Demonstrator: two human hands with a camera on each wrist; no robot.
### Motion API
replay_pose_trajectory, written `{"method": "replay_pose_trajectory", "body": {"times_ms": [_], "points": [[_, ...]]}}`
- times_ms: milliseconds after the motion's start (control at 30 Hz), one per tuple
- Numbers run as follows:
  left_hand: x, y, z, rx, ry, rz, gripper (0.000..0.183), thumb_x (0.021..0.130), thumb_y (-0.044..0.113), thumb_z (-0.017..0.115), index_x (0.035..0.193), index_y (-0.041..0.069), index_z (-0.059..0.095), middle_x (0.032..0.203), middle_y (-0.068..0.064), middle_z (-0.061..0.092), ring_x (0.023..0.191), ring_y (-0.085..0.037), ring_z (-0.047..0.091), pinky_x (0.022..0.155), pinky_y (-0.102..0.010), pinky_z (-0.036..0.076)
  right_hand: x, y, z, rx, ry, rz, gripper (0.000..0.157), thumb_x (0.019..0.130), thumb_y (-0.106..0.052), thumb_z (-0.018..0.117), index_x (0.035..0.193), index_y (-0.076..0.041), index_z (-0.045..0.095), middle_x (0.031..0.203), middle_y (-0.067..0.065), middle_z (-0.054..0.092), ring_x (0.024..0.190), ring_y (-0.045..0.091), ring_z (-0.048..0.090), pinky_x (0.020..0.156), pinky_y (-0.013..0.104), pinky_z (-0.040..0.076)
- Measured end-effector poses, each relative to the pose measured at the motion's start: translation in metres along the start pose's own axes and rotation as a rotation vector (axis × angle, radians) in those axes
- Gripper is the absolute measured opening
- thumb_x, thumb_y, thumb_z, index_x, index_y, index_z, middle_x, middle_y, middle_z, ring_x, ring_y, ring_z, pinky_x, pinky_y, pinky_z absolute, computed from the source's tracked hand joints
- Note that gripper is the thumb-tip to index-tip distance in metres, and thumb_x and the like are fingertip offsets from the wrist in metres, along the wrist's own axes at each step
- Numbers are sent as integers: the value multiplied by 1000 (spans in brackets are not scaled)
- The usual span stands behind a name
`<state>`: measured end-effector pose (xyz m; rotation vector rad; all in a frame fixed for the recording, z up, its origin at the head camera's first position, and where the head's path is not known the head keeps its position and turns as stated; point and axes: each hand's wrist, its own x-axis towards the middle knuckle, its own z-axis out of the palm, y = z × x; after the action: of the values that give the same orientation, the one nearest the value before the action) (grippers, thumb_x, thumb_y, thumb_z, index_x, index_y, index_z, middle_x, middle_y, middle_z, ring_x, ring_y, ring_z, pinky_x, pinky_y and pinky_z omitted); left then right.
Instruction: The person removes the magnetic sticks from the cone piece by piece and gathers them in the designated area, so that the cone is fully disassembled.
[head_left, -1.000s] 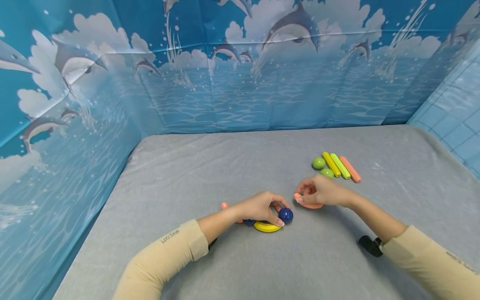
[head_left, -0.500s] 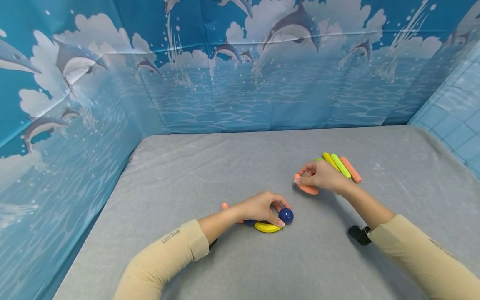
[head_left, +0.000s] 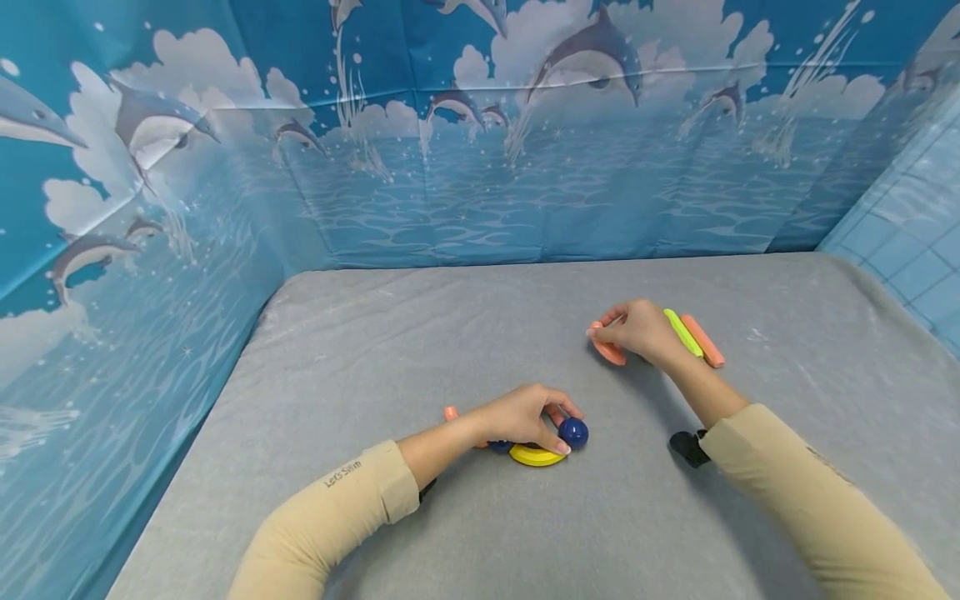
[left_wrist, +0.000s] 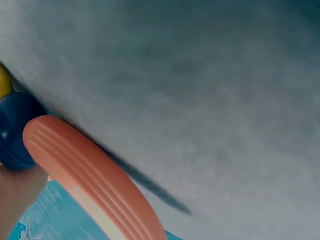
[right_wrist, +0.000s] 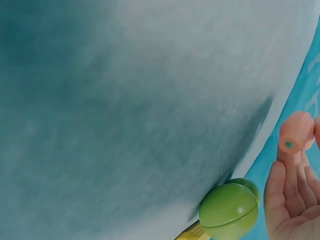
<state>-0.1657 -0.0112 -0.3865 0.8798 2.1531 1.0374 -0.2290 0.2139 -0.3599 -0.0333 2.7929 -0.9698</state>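
Note:
My left hand [head_left: 517, 414] grips a dark blue ball [head_left: 573, 432] at the right end of a joined toy on the table. A yellow curved stick [head_left: 536, 456] runs along its near side to a second blue ball, mostly covered by the hand. From that ball an orange curved stick [left_wrist: 95, 170] sticks out, seen large in the left wrist view. My right hand [head_left: 637, 327] pinches another orange curved stick [head_left: 609, 353] by its upper end, farther back. A hole shows in this stick's end in the right wrist view.
Beyond the right hand lie a lime-green stick [head_left: 683, 333] and a straight orange stick [head_left: 703, 340]. Green balls [right_wrist: 229, 212] and a yellow stick [right_wrist: 192, 233] appear in the right wrist view, covered in the head view. A dolphin-print curtain [head_left: 480, 183] hangs behind the grey-covered table [head_left: 420, 333].
My right hand has moved away from me, carrying the orange curved stick, and now covers the green balls and yellow stick. The left hand has stayed in place on the joined toy.

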Motion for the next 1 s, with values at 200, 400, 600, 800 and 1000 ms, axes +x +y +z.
{"method": "replay_pose_trajectory", "body": {"times_ms": [200, 400, 600, 800, 1000], "points": [[-1, 2, 0, -21, 2, -5, 39, 76, 9, 77, 113, 7, 65, 88, 2, 63, 72, -7, 59, 66, -18, 46, 7, -2, 4, -47, 84, -3, 31, 81, -27, 72, 92, 2, 68, 74, 8, 60, 64, 20, 51, 53, 28, 41], [0, 2, 0, -26, 3, -11, 38, 77, 9, 77, 113, 8, 65, 87, 2, 63, 72, -7, 59, 67, -18, 46, 12, -4, 6, -105, 120, -5, 29, 79, -25, 73, 87, 3, 67, 74, 8, 60, 67, 21, 50, 54, 28, 39], [0, 2, 0, -33, -3, -11, 38, 77, 9, 77, 113, 8, 65, 87, 2, 62, 72, -7, 59, 67, -19, 46, 14, -5, 6, -143, 118, 3, 29, 79, -26, 74, 82, 2, 67, 73, 9, 61, 67, 23, 51, 55, 30, 40], [-1, 1, 0, -47, -9, -9, 38, 77, 8, 76, 114, 7, 65, 88, 1, 62, 72, -8, 59, 67, -19, 46, 17, -5, 8, -170, 106, -13, 30, 81, -26, 72, 85, 4, 69, 78, 12, 64, 70, 25, 54, 58, 32, 42], [-1, 1, -1, -43, -8, -1, 39, 77, 8, 76, 114, 7, 65, 89, 1, 62, 73, -7, 59, 67, -19, 47, 20, -5, 9, -199, 92, -14, 31, 82, -26, 71, 90, 4, 70, 84, 15, 66, 76, 28, 57, 62, 36, 44]]}}
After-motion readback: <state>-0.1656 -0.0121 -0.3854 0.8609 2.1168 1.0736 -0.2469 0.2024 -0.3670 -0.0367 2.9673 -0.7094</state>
